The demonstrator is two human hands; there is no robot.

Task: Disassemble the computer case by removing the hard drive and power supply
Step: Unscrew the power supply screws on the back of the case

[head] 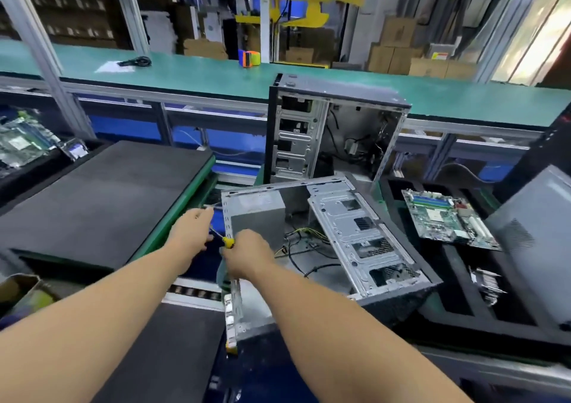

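While right hand point(247, 256) grips yellow-handled screwdriver point(228, 242); boxy grey PSU point(258, 214).

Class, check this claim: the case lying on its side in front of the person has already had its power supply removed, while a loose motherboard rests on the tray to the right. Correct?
Not quite. The head view shows the power supply still inside the case, at its rear corner near both hands. The loose motherboard does rest on the tray to the right.

green bench point(191, 72), upright case point(336, 124), tape dispenser point(249, 58), cable point(136, 61)
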